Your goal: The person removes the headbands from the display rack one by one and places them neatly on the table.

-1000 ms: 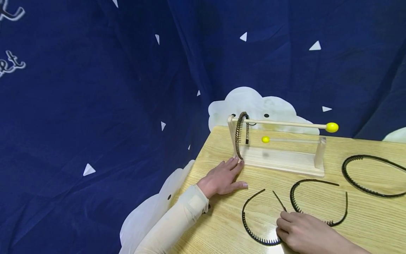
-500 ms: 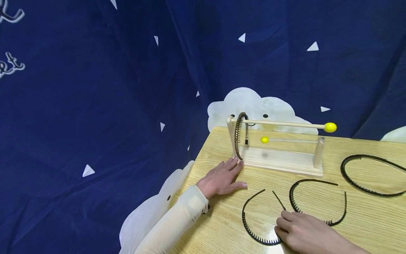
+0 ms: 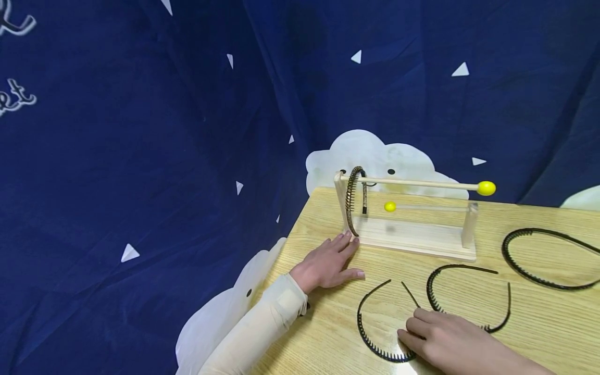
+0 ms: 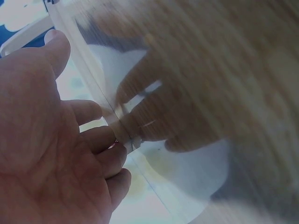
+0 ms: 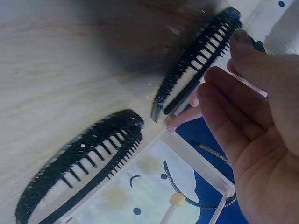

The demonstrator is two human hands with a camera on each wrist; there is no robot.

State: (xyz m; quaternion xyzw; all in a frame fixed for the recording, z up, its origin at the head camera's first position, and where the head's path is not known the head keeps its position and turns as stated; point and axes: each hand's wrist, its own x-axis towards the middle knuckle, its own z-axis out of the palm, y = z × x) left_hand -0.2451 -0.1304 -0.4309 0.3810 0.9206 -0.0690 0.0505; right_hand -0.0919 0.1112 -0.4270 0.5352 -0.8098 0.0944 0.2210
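Note:
My left hand (image 3: pixel 328 263) lies palm down on the table with its fingers spread, fingertips at the left end of a wooden stand (image 3: pixel 412 239). On the stand's upper rod hangs a brown glittery toothed headband (image 3: pixel 350 200). My right hand (image 3: pixel 450 341) is over the right side of a black toothed headband (image 3: pixel 360 323) and hides part of it. In the right wrist view, its fingers are loosely bent and the thumb is apart from them, beside a black headband (image 5: pixel 191 56). Whether the thumb touches that headband is hard to tell.
A second black headband (image 3: pixel 429 291) lies just beyond my right hand, partly covered by it. Another black one (image 3: pixel 508 255) lies farther right, cut off by the frame. The rods end in yellow knobs (image 3: pixel 486 188). A dark blue curtain (image 3: pixel 211 130) hangs behind and left of the table.
My right hand's thumb and fingertips have shifted slightly left and spread a little over the nearest black headband. The left hand stays in place.

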